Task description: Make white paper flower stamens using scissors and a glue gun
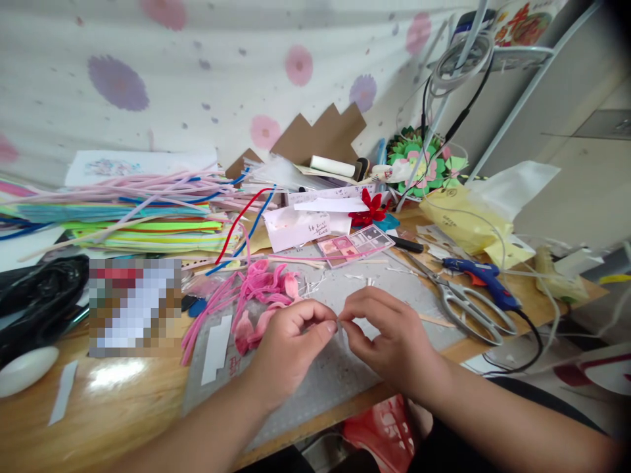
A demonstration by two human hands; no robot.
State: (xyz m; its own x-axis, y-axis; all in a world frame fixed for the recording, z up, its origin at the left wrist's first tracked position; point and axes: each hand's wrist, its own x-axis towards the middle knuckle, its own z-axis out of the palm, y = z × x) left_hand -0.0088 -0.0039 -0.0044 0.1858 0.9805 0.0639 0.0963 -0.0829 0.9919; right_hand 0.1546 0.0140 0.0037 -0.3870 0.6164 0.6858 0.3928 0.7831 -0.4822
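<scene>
My left hand [298, 345] and my right hand [387, 332] meet above the grey cutting mat [290, 417], each closed in a pinch. Fingertips nearly touch, and a tiny pale piece seems to be between them, too small and blurred to name. Just behind my left hand lie pink fuzzy pipe-cleaner shapes [266, 289], some shaped like petals or buds. A white paper strip [217, 348] rests on the mat to the left. Small white scraps [310, 286] are scattered beyond the fingers.
Grey-handled scissors [476, 305] and a blue glue gun [476, 269] lie at right. Bundled coloured pipe cleaners [142, 223] fill the back left. A pink palette case [355, 246], red flower [369, 209] and yellow bag [458, 220] sit behind. A black bag [44, 295] is at far left.
</scene>
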